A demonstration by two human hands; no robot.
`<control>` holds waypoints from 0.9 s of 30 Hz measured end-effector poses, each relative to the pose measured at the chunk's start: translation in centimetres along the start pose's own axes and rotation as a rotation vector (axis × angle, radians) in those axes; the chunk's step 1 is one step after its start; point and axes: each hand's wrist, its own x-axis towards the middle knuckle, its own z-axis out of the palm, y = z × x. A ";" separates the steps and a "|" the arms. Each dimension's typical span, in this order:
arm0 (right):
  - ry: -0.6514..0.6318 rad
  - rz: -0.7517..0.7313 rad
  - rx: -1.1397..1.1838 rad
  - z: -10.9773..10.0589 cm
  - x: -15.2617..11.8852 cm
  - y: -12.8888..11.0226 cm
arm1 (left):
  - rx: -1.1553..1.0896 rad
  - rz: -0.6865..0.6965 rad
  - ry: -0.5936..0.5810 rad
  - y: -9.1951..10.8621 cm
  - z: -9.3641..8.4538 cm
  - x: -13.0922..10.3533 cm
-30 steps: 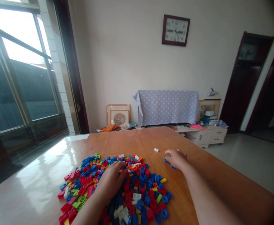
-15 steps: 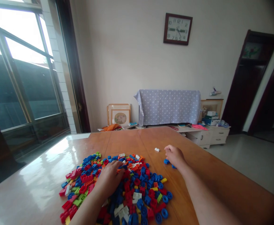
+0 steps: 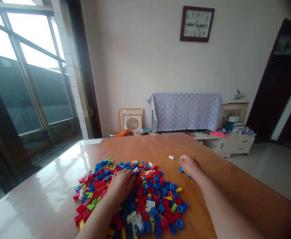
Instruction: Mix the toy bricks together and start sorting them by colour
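Note:
A heap of toy building bricks [image 3: 150, 203] in red, blue, green, white, orange and yellow is spread over the table, with blue wheels [image 3: 179, 223] among them. My left hand [image 3: 121, 186] lies palm down on the upper middle of the heap, its fingers and thumb apart; whatever is under the palm is hidden. Right of the heap, my right hand [image 3: 191, 166] is closed, fingers curled inward, and I cannot make out anything in them. Close below it are blue bricks [image 3: 181, 169], partly covered by the hand. A white brick [image 3: 171, 157] sits alone to its left.
The brown wooden table [image 3: 235, 186] has a glossy top that reflects window light at left. Beyond its far edge stand a white cabinet [image 3: 242, 141], something under a dotted cloth [image 3: 185, 113], and framed pictures [image 3: 132, 121]. A clock [image 3: 197, 24] hangs on the wall.
The whole view has shifted a little, so the table and bricks appear slightly farther right. Both hands stay at nearly the same places relative to the bricks.

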 end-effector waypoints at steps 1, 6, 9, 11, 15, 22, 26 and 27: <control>-0.007 -0.040 0.020 0.1 -0.3 -0.4 | -0.002 0.000 0.005 0.0 0.0 0.0; -0.226 -0.372 0.195 1.5 -2.5 -3.1 | -0.026 0.025 0.026 0.2 0.2 0.0; -0.389 -0.463 0.205 2.5 -3.8 -4.3 | -0.056 0.051 0.041 0.2 0.3 -0.1; -0.455 -0.484 0.170 3.1 -4.3 -4.5 | -0.056 0.058 0.039 0.2 0.5 -0.2; -0.502 -0.479 0.143 3.7 -4.4 -4.3 | -0.013 0.050 0.010 0.0 0.8 -0.4; -0.494 -0.453 0.141 3.9 -4.2 -4.3 | -0.027 0.059 0.018 0.2 0.9 -0.3; -0.444 -0.431 0.180 3.9 -3.9 -4.0 | -0.038 0.073 0.019 0.3 0.8 -0.4; -0.435 -0.414 0.206 3.9 -3.8 -3.9 | -0.041 0.075 0.019 0.4 0.8 -0.4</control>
